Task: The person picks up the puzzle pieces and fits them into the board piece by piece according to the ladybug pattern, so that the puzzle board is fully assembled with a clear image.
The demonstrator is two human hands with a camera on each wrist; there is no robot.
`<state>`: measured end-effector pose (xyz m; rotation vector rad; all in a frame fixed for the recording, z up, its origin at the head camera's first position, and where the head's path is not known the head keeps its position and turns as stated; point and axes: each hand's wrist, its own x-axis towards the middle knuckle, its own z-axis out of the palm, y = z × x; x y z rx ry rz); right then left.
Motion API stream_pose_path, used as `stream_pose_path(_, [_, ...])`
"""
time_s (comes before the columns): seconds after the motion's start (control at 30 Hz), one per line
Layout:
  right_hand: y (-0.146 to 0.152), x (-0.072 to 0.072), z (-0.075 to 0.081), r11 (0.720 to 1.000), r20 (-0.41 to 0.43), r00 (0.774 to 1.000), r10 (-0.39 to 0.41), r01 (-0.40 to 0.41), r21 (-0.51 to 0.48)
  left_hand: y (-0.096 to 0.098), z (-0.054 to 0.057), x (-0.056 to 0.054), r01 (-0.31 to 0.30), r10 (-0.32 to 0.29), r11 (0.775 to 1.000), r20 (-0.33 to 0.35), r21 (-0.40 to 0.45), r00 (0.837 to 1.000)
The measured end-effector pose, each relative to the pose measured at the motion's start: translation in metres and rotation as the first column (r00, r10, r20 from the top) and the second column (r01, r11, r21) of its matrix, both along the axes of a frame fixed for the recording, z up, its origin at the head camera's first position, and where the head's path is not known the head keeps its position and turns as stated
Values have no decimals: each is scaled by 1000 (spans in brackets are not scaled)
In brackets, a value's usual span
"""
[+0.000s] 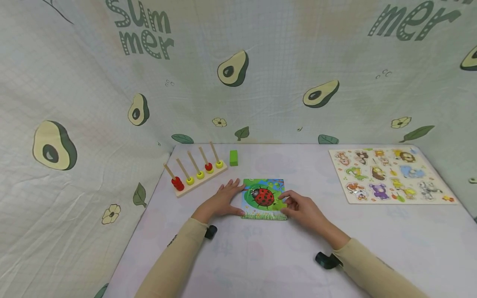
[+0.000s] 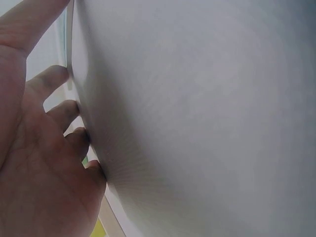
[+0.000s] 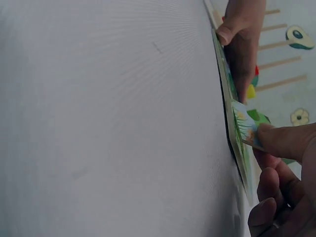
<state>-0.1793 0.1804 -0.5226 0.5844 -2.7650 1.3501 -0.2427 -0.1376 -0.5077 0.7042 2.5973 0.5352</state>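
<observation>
A square ladybug puzzle board (image 1: 262,198) lies flat on the table. Fingers spread, my left hand (image 1: 222,201) rests along its left side, with thumb and forefinger touching the edge. In the left wrist view, the fingers of the left hand (image 2: 49,143) are extended against the tabletop. My right hand (image 1: 303,210) is at the board's right edge. Seen from the right wrist, the right hand (image 3: 286,168) pinches a puzzle piece (image 3: 245,127) printed with grass and flowers, tilted up over the board (image 3: 224,74). The other fingers of that hand are curled.
Behind the left hand stands a wooden peg counter (image 1: 201,181) with red and yellow beads on several upright pegs. A green block (image 1: 233,158) lies beside it. An animal puzzle board (image 1: 391,176) occupies the back right of the table. A patterned cloth (image 1: 275,111) hangs behind.
</observation>
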Motion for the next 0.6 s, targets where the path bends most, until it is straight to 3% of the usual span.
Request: stream_pose_path(0.6, [-14,-2,3,994,15,1000,-9,7,106,-1,-3,0,1,-1,999,-4,35,1000])
